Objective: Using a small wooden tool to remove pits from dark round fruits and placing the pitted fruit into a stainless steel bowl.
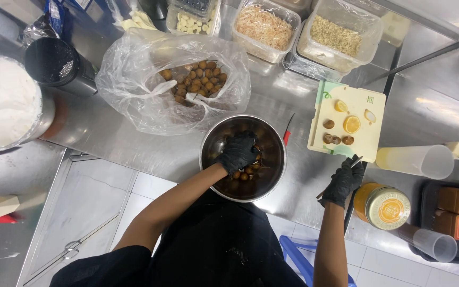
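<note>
Left hand (pixel 238 151), black-gloved: inside steel bowl (pixel 213 139) at bench front edge, fingers curled down onto small brown fruits (pixel 243 174). Right hand (pixel 342 182), black-gloved: closed around thin knife (pixel 356 161), just off front edge of cutting board (pixel 370 143). Clear bag of fruits (pixel 134 79) behind bowl.

Bright, even overhead light. Glare patches on the brushed steel counter (pixel 272 90) above both hands, and on the crumpled clear plastic bag (pixel 134 79). Black-gloved left hand (pixel 237 151) sits in shadowed round steel bowl (pixel 208 143). Edges bend slightly; focus sharp.
</note>
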